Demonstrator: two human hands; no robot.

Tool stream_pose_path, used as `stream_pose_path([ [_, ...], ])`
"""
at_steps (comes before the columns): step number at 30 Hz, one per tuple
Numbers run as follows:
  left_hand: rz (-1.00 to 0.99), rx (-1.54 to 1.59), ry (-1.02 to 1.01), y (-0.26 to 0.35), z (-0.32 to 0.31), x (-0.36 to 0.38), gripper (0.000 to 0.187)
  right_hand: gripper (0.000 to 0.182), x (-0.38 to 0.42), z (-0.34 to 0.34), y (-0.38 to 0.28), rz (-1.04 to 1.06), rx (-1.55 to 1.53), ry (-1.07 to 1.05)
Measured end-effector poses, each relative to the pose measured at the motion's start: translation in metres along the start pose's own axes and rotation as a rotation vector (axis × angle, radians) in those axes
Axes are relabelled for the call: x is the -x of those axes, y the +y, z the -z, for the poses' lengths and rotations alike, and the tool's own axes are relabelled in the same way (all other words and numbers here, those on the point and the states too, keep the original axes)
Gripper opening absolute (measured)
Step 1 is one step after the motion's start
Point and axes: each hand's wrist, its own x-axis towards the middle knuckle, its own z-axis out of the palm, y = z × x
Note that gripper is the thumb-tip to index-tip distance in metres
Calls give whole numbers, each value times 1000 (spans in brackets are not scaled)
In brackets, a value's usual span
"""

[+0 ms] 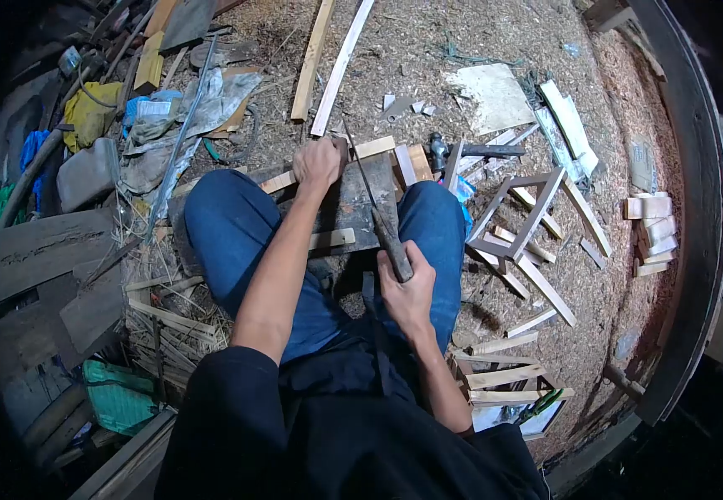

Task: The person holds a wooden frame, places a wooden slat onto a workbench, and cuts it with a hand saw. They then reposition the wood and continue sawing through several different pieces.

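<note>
My right hand (408,287) is closed around the dark straight handle of a long, thin saw (367,187). Its blade points away from me and shows nearly edge-on, so the teeth cannot be made out. Ahead of my knees, my left hand (318,161) is clenched on a piece of wood (341,150), mostly hidden by the fingers. The saw's far end lies just right of that hand. Beneath is a worn, dark wooden work block (361,196) between my knees. A pale wood strip (375,147) juts out at its far edge, and a short batten (332,239) lies across its near part.
A hammer (482,151) lies beyond my right knee, near a wooden frame (537,218) and loose battens. Two long strips (341,71) stretch ahead over the shavings. Stacked small blocks (655,229) stand at right. Rags and a yellow bag (90,117) clutter the left.
</note>
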Motion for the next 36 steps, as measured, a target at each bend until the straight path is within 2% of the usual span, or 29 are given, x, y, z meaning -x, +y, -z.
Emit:
stream_pose_path([
  [2, 42, -5, -5, 6, 7, 2, 43, 17, 5, -2, -6, 12, -4, 19],
  [5, 109, 72, 73, -18, -33, -16, 47, 19, 23, 2, -21, 95, -2, 69],
  [8, 143, 49, -13, 10, 1, -4, 49, 20, 42, 9, -35, 189, -22, 125],
  [16, -50, 90, 27, 4, 12, 11, 45, 18, -2, -18, -14, 137, -65, 43],
  [17, -39, 21, 54, -21, -33, -8, 42, 18, -7, -21, -12, 122, -53, 50],
  [23, -51, 14, -30, 4, 18, 9, 36, 19, -23, -26, -7, 103, -20, 43],
  [30, -50, -8, -66, -5, 2, 1, 31, 21, -25, -18, -25, 30, 78, -9],
  [34, -55, 41, -115, -9, -6, -5, 35, 23, -30, -16, -30, 53, 67, 8],
  [36, -47, 53, 6, -9, -9, -2, 33, 25, -32, -17, -33, 43, 50, 9],
])
